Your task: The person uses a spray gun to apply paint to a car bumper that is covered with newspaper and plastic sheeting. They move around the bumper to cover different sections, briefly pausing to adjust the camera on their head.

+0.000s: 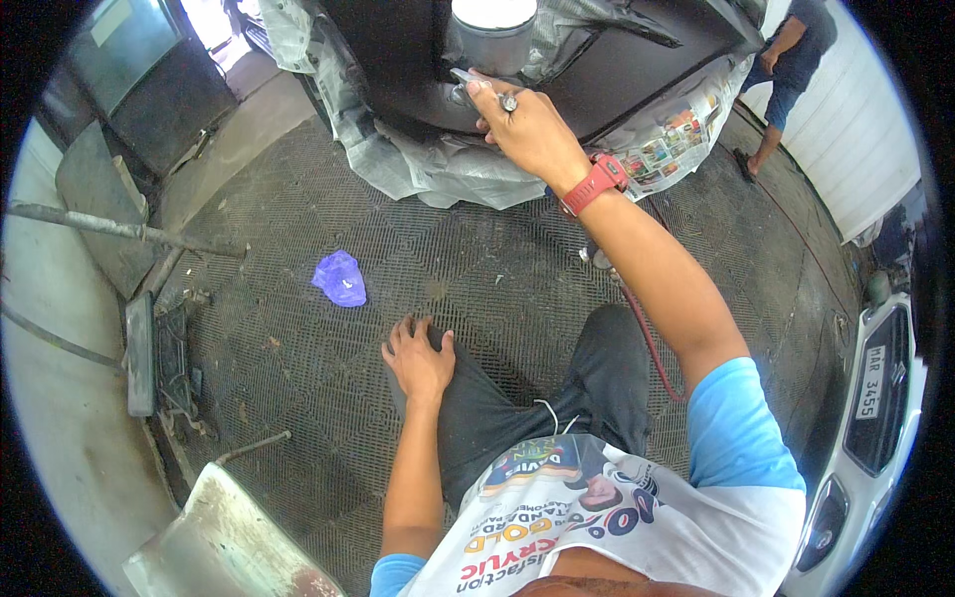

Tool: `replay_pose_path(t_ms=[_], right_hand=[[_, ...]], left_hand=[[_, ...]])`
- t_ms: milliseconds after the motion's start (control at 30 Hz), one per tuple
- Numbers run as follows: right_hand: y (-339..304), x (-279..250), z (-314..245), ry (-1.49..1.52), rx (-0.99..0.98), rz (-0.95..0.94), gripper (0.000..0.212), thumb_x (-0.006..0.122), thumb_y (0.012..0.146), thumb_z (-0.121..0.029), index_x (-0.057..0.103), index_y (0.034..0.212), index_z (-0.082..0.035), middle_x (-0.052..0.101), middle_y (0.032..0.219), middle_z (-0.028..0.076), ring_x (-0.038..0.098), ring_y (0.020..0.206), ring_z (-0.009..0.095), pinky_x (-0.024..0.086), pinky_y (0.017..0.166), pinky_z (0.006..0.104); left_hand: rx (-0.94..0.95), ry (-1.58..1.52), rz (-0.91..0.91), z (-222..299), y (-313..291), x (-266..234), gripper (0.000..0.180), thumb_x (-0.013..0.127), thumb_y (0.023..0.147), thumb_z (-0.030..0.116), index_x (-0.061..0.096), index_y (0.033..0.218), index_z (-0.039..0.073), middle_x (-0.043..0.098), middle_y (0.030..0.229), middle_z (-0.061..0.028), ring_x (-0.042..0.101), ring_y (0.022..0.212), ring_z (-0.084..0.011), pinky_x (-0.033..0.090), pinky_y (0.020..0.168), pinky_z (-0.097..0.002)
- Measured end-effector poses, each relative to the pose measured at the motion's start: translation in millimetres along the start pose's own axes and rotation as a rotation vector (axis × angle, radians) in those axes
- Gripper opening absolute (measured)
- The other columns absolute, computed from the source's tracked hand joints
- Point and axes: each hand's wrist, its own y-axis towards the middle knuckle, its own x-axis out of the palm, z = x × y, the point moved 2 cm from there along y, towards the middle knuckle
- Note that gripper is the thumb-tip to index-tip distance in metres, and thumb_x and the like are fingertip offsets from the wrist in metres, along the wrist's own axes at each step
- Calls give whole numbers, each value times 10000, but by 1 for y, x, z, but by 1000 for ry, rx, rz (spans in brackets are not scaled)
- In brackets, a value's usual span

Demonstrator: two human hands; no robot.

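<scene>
My right hand [532,129], with a red watch [595,184] on its wrist, reaches far forward and is closed around a spray gun. The gun's grey cup with a white top [493,45] stands above my fingers, and a metal knob [508,102] shows behind them. Just beyond is a dark car panel [403,60], edged with pale masking sheet [398,164] and newspaper [671,154]. The gun's nozzle and trigger are hard to make out. My left hand [420,363] lies on my left thigh, fingers spread, holding nothing.
A crumpled purple sheet [340,279] lies on the ridged floor mat. A red hose [652,343] runs beside my right leg. A person [801,55] stands far right, and a white car [846,448] is near right. Metal bars [129,229] jut in from the left, above a worn pale seat [224,542].
</scene>
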Motion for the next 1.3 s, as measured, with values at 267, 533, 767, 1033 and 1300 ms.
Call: replay_pose_path(t_ms=[267,533,767,1033,1300], right_hand=[[-10,-7,-2,14,0,49,567,579,1073,-481,679,1372,-10,707,1138,331,664,1151,488,555,955,444],[5,-17,-14,31,-46,83,558,574,1070,-494,700,1353,-30,722,1113,319,677,1130,488,558,945,464],[44,-63,-77,20,-324,331,523,481,1120,-457,715,1254,-9,689,802,181,691,723,330,535,669,434],[60,-85,-80,244,-236,325,513,464,1142,-453,712,1242,-15,663,702,103,662,621,193,517,613,369],[33,-148,-32,167,-128,493,504,488,1136,-441,704,1317,-23,700,724,99,698,635,181,542,622,361]], left_hand=[[11,-1,0,2,0,-1,520,779,918,419,707,1344,129,546,1539,-184,429,1486,-382,243,1239,-617],[18,6,-36,4,0,-1,541,749,933,409,684,1381,113,518,1573,-180,412,1503,-383,231,1242,-665],[21,10,-40,4,0,0,530,755,927,413,689,1373,134,530,1562,-176,412,1505,-377,242,1238,-659],[19,28,-20,4,-2,2,513,770,919,414,705,1360,160,546,1559,-149,420,1505,-354,248,1245,-627],[31,90,-13,6,-1,3,517,783,913,426,701,1343,153,566,1538,-130,443,1482,-346,277,1229,-592]])
